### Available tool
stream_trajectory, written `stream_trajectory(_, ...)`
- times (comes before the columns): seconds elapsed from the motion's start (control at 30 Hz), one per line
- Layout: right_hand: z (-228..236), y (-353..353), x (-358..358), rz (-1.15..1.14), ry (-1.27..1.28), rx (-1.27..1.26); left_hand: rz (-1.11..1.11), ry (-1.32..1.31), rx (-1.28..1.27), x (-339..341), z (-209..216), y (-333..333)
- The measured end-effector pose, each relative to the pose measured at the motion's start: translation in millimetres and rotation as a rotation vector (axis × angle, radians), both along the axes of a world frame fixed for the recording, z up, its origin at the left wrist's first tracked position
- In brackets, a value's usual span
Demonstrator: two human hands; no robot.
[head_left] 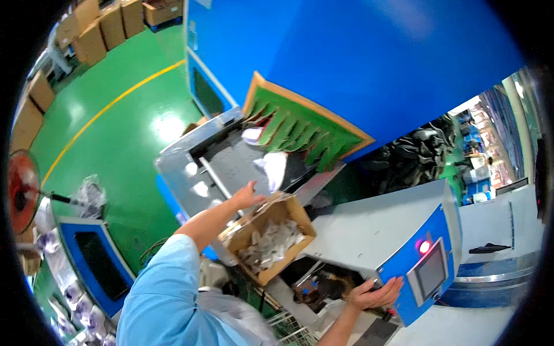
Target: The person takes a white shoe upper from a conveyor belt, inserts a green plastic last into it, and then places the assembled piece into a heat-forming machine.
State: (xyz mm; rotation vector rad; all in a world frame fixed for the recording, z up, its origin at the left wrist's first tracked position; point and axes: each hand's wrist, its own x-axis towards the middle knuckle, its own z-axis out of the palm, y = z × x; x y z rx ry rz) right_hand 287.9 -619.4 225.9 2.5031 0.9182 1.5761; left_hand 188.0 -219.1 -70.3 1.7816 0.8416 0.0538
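Note:
My left hand (247, 197) is stretched out over the rim of an open cardboard box (304, 216), beside a dark conveyor bed (234, 158). Its fingers are apart and nothing shows in them. Crumpled whitish, translucent pieces (271, 245) fill the box. On the conveyor lies a white piece (276, 168), perhaps a shoe part; a second white piece (252, 135) sits by the green strip curtain (300, 124). At the lower right my right hand (375, 293) has its fingers extended, close to the blue control panel (401, 274); no held object shows.
A large blue machine (346, 52) rises ahead. The panel carries a screen (431, 271) and a lit red lamp (425, 247). Left are a red fan (23, 187) and a rack with white-and-purple items (86, 314). Dark material (415, 153) is heaped at right. Cartons (92, 43) stand far left.

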Motion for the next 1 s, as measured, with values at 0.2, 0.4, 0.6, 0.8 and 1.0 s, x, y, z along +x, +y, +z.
stream_trajectory(0.2, -24.4, -18.9, 7.7, -0.012, -0.152, 0.007, -0.011, 0.356, -0.011, 157.5, -21.9, -13.0)
stream_trajectory(0.4, -29.7, -26.8, -1.8, -0.022, -0.062, 0.032, 0.065, -0.082, -0.211, 127.2, -45.2, 9.0)
stream_trajectory(0.6, 9.9, 18.3, -38.6, -0.171, 0.389, 0.203, -0.133, -0.389, -0.739, 17.8, 103.8, 34.4)
stream_trajectory(0.8, -12.8, 69.0, -137.7, 0.656, 1.249, 1.124, -0.428, -0.516, -0.711, -100.1, 209.7, -112.5)
stream_trajectory(1.0, 0.1, 36.6, -149.6, 0.822, 1.598, 0.988, 0.028, -0.505, -0.812, -114.9, 219.6, -230.2)
